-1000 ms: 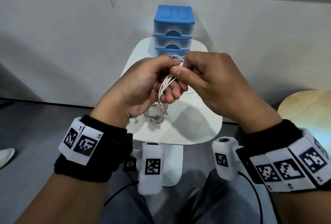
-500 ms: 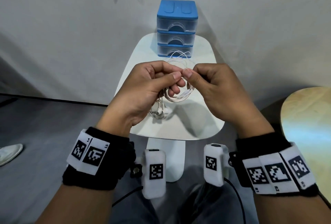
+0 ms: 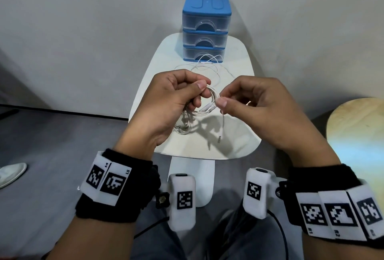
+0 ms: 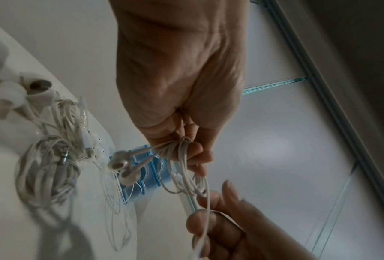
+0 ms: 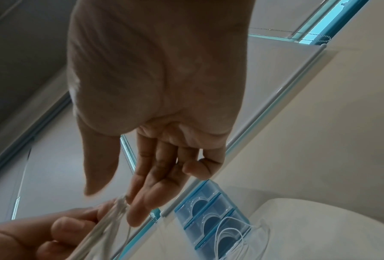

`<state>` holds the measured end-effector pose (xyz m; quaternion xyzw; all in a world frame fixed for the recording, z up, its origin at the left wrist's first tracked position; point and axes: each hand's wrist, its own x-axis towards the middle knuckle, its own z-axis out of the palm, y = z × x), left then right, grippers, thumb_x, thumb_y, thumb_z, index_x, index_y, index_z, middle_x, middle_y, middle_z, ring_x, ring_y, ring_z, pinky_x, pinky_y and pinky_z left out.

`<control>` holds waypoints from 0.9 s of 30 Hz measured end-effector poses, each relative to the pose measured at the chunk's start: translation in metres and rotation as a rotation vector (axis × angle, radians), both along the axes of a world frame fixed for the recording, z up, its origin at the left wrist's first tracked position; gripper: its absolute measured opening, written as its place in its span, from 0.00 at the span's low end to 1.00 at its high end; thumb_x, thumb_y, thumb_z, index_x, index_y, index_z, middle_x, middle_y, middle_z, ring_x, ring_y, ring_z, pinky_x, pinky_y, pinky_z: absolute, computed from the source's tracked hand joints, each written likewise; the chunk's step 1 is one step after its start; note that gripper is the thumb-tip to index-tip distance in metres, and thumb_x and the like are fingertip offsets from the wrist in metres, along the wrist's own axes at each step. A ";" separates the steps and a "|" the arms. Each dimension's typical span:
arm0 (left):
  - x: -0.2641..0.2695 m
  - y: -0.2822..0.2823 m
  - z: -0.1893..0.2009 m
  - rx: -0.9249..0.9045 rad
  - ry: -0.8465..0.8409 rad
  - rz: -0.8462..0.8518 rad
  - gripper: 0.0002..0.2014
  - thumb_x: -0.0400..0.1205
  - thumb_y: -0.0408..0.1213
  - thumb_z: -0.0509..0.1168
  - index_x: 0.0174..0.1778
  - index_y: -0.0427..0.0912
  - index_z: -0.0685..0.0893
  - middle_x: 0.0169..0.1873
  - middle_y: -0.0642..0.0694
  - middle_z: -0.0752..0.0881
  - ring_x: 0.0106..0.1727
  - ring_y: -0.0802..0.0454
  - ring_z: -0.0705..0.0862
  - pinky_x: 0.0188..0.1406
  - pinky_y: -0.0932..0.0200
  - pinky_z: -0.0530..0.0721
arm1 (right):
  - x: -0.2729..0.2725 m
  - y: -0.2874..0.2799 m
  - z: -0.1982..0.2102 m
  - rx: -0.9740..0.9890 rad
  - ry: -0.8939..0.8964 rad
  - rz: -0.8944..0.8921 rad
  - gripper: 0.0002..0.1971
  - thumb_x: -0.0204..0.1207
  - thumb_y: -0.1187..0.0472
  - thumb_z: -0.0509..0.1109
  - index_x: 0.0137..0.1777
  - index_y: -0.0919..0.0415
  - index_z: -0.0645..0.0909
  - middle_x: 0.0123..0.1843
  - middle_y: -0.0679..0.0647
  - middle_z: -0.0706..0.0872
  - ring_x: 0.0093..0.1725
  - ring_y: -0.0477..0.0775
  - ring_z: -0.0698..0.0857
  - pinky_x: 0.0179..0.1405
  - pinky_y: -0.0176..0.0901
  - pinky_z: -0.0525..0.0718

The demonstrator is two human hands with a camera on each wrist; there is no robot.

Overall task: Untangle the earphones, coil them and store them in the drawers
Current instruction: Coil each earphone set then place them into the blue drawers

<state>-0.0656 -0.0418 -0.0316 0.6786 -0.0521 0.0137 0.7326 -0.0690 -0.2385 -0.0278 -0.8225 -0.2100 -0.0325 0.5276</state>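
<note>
A white wired earphone set [image 3: 209,101] was wound into a small round coil held above the worktop, its inline remote on the coil's lower right side and its plug end [image 3: 219,139] hanging straight down. Two earbuds [image 4: 124,167] dangled from it. A second, bundled set [image 4: 46,168] lay on the worktop below, and a third, loose cable [image 3: 207,65] sprawled just before the drawers [image 3: 205,26], a blue three-tier unit with clear fronts, all closed.
</note>
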 end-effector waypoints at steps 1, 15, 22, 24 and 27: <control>0.000 0.000 0.000 0.003 -0.003 0.003 0.05 0.86 0.26 0.67 0.49 0.36 0.88 0.31 0.48 0.89 0.26 0.59 0.78 0.27 0.69 0.75 | 0.000 0.000 -0.002 0.003 0.016 0.002 0.06 0.75 0.57 0.81 0.46 0.57 0.88 0.37 0.54 0.91 0.36 0.53 0.84 0.38 0.48 0.80; 0.001 -0.007 0.002 -0.077 0.051 -0.075 0.09 0.88 0.26 0.62 0.47 0.36 0.86 0.28 0.50 0.82 0.25 0.59 0.73 0.27 0.70 0.70 | 0.014 0.016 0.000 0.071 0.067 -0.172 0.02 0.73 0.64 0.82 0.44 0.57 0.93 0.37 0.53 0.94 0.39 0.51 0.93 0.42 0.44 0.86; 0.003 -0.013 -0.002 -0.031 -0.037 0.005 0.08 0.88 0.25 0.63 0.47 0.37 0.85 0.28 0.48 0.83 0.26 0.56 0.73 0.28 0.67 0.72 | 0.009 0.026 0.003 0.545 0.370 -0.037 0.13 0.76 0.79 0.67 0.57 0.69 0.86 0.42 0.67 0.90 0.42 0.64 0.91 0.48 0.52 0.89; 0.004 -0.015 -0.003 0.012 -0.060 0.024 0.08 0.88 0.26 0.63 0.47 0.38 0.85 0.29 0.46 0.82 0.26 0.56 0.73 0.28 0.66 0.73 | 0.008 0.025 0.004 0.558 0.374 -0.035 0.16 0.78 0.74 0.70 0.64 0.65 0.82 0.40 0.62 0.90 0.43 0.63 0.91 0.50 0.54 0.89; 0.005 -0.018 -0.004 0.036 -0.075 0.025 0.07 0.88 0.27 0.64 0.47 0.39 0.85 0.29 0.47 0.82 0.27 0.55 0.75 0.29 0.65 0.75 | 0.006 0.025 0.004 0.462 0.291 -0.092 0.21 0.76 0.75 0.75 0.64 0.58 0.79 0.35 0.56 0.89 0.40 0.58 0.90 0.44 0.50 0.87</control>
